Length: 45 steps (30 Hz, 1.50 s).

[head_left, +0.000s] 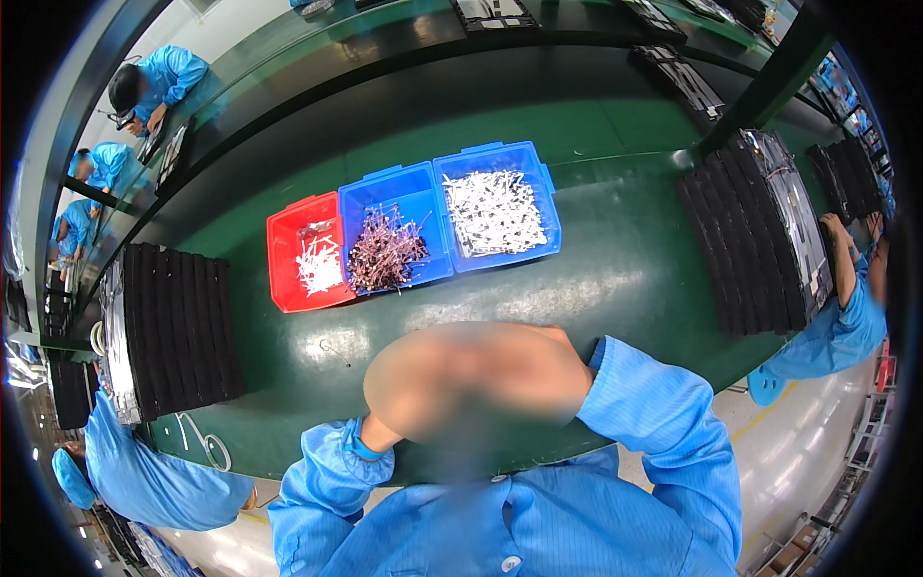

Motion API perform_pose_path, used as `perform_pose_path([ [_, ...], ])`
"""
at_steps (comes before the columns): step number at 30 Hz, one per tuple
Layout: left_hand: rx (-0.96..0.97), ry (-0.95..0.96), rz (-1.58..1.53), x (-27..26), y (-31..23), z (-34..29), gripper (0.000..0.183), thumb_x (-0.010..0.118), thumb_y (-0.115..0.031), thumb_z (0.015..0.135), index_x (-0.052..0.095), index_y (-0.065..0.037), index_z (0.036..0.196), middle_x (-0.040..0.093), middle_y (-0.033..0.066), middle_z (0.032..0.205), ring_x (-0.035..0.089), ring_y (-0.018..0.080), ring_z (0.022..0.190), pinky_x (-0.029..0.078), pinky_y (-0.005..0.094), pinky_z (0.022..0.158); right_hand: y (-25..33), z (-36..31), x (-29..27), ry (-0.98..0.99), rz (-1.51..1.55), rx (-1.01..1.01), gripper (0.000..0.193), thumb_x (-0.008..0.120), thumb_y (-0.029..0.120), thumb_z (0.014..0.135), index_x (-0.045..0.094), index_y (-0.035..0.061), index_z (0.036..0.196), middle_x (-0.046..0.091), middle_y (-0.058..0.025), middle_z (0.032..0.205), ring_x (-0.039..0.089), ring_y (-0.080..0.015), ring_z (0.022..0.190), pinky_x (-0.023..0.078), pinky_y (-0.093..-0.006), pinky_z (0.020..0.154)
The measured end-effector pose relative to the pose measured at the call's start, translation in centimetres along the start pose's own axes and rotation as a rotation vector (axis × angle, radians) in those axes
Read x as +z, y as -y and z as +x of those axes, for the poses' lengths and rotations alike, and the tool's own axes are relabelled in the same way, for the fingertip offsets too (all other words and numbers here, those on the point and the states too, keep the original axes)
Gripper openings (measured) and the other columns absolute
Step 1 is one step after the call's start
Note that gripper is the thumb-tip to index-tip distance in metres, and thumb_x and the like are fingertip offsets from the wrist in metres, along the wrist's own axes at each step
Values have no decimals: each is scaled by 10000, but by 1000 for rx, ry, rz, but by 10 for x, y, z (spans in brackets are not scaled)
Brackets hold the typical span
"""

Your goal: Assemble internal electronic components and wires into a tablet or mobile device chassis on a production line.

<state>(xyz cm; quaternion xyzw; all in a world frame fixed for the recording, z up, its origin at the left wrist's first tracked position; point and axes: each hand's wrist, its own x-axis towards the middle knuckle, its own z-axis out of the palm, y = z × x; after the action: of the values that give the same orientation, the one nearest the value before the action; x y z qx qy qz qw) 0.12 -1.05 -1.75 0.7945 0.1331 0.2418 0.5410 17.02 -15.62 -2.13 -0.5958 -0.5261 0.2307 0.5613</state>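
Over the green table point(625, 284), left hand point(396, 392) and right hand point(550, 370) meet, blurred; whether they grasp something, I cannot tell. Beyond, wired parts point(386, 252), white pieces point(494, 212) and white strips point(319, 264) lie in bins point(389, 190), seemingly unused; finished amount is unclear.

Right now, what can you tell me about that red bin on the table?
The red bin is an open-topped box, seemingly plastic, standing upright on the green tabletop at the left end of a row of three. Its right side adjoins the middle blue bin. Thin white strips lie loosely heaped inside, with something shiny behind them, too unclear to identify.
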Motion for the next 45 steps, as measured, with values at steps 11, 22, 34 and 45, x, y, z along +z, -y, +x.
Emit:
perform_pose_path([
  [11,199,-46,357,3,-4,4,196,800,58,822,715,-15,982,682,121,980,678,223,826,554,312,672,-3,5,-6,-58,-120,-98,119,802,16,803,721,59,879,610,-5,721,524,-70,478,409,-251,441],
  [22,32,-153,241,-4,1,1,95,734,49,907,711,17,993,637,101,1016,637,136,779,528,251,682,-1,21,-51,-221,-229,-28,63,758,82,878,700,81,901,641,-23,760,613,-107,619,459,-273,521],
  [34,-220,-3,-80,12,9,3,80,772,-18,904,733,13,966,678,69,971,624,100,763,517,237,696,-158,108,-243,-995,-441,276,823,699,183,890,302,-195,1504,449,-379,1448,727,-296,979,575,-379,920],
  [45,-185,72,43,6,-1,7,95,781,-15,890,751,8,978,678,73,944,633,106,723,507,240,633,-173,160,-253,-1376,-300,422,698,787,218,759,450,-119,1269,620,-278,1140,549,-388,1185,452,-471,1057],
])
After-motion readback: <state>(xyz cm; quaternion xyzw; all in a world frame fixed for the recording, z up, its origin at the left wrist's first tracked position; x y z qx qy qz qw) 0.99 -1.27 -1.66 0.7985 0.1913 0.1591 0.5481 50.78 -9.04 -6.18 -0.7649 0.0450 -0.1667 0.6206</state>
